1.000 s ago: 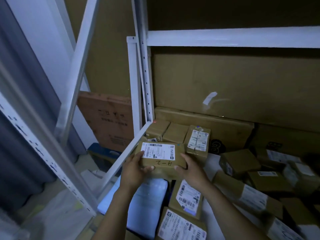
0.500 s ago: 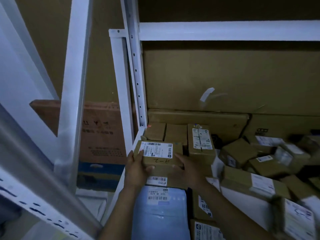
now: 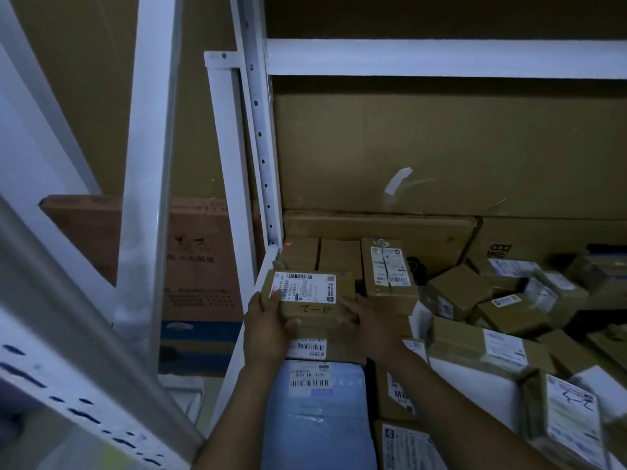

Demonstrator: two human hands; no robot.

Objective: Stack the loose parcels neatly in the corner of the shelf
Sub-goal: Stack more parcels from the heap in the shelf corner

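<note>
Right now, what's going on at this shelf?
A person grips a small labelled parcel with both hands: left hand on its left end, right hand on its right. It is at the shelf's back-left corner, beside the white upright and in front of a row of small boxes. Whether it rests on the box beneath is unclear. Loose parcels lie jumbled to the right, and a blue mailer lies nearer the camera.

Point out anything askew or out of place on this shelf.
Small parcels right of the corner lie tumbled at odd angles, not stacked. A strip of tape curls off the big cardboard sheet behind them.
</note>
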